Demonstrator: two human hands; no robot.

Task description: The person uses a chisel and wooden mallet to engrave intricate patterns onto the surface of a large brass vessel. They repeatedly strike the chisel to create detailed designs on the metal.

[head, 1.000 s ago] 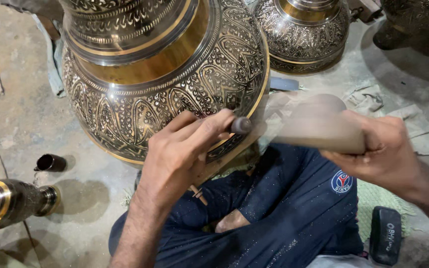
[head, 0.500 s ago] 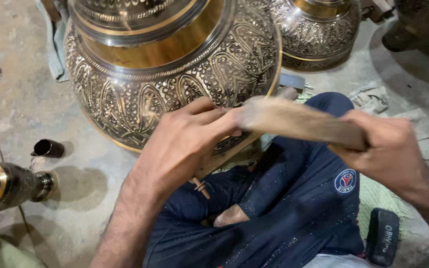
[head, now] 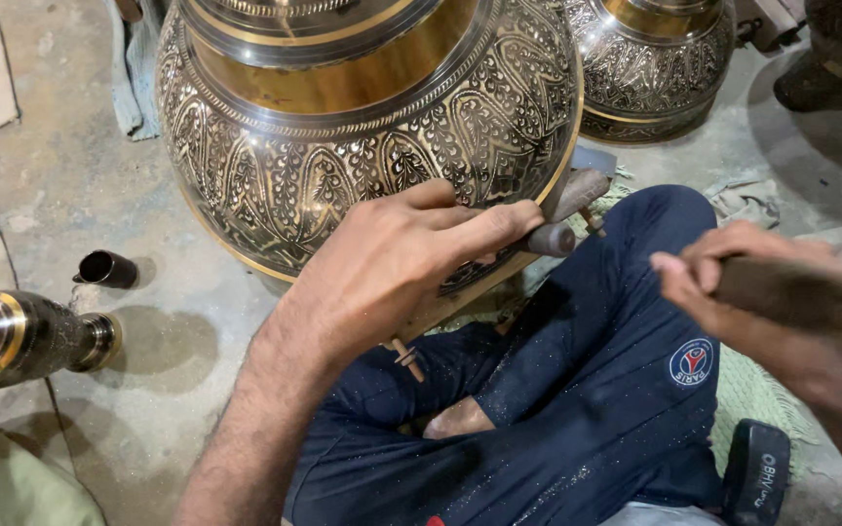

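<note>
Engraved brass vessel (head: 363, 146) is sitting on the concrete floor (head: 60, 195), leaning over the person's crossed legs in dark blue trousers (head: 577, 409). Its round belly is covered in dense leaf patterns, and a smooth golden band is running around the shoulder. The left hand (head: 392, 268) is resting against the lower belly of the vessel, fingers closed around a short chisel (head: 550, 238) whose blunt dark end is sticking out past the fingertips. The right hand (head: 733, 278) is hanging clear of the vessel, to its right, gripping the blurred handle of a mallet (head: 791, 292). A second engraved vessel (head: 655, 63) is standing just behind. On the floor to the left, a small dark cup (head: 104, 268) is lying on its side near a smaller brass piece (head: 21, 336). A black object (head: 754, 472) is lying beside the right knee.
</note>
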